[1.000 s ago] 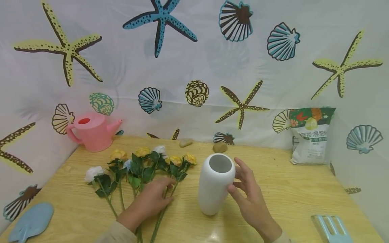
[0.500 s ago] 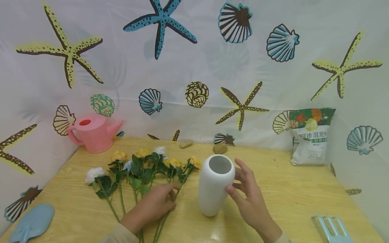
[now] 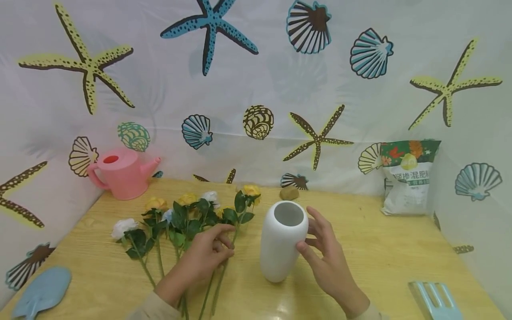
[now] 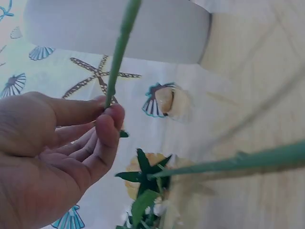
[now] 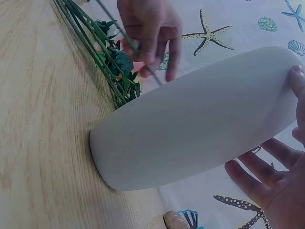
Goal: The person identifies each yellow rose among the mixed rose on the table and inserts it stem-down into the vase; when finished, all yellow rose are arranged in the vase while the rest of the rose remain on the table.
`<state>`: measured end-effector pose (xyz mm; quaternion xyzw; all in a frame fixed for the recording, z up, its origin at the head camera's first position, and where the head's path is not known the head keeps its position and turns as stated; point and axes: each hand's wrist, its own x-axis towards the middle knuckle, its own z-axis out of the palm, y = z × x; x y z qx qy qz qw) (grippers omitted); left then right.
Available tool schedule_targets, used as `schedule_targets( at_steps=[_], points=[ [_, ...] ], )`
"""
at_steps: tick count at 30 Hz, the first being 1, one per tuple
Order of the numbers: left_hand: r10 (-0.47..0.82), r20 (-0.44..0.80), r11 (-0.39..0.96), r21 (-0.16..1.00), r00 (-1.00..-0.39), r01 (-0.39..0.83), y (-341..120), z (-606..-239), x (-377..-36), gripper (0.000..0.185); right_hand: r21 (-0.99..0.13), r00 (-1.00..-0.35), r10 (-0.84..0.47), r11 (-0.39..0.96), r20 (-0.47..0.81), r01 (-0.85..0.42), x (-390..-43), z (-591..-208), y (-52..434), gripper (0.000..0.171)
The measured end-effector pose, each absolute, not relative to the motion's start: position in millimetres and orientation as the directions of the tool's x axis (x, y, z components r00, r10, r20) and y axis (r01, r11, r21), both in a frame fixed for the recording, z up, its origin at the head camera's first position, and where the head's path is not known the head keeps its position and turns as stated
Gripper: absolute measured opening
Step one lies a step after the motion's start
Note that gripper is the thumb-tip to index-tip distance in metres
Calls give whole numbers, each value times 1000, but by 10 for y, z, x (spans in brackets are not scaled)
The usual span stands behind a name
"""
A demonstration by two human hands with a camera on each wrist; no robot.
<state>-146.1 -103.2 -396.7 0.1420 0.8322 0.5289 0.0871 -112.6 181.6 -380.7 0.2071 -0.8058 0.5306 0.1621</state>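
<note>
Between thumb and fingertips my left hand [image 3: 206, 251] pinches the green stem [image 4: 120, 47] of a yellow rose [image 3: 252, 191], raised slightly off the table. A white vase [image 3: 280, 249] stands upright to its right, a small gap away. My right hand [image 3: 332, 264] holds the vase from the right side, thumb on the near side and fingers round the far side. Several more flowers lie to the left and beneath my left hand, among them a white rose [image 3: 124, 229], a yellow rose [image 3: 156, 203] and a pale blue flower [image 3: 167, 216].
A pink watering can [image 3: 126, 175] stands at the back left, and a bag with Chinese print [image 3: 410, 178] at the back right. A blue trowel [image 3: 44, 289] lies front left, a blue hand fork [image 3: 436, 300] front right. Behind the vase sits a brown stone [image 3: 289, 193].
My left hand has moved slightly up and right with the stem. The yellow rose has risen away from the other flowers and now covers the pale stone. My right hand and the vase stay put.
</note>
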Motion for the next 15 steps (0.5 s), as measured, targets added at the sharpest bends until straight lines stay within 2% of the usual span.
schedule_targets(
  at_steps=[7, 15],
  points=[
    [126, 117, 258, 955, -985, 147, -967, -3718, -1338, 54, -763, -841, -168, 357, 515, -539, -1124, -3802, 1800, 68],
    [-62, 287, 101, 955, -956, 280, -864, -3426, -1255, 63, -729, -810, -169, 363, 561, -581, -1133, -3819, 1778, 68]
  ],
)
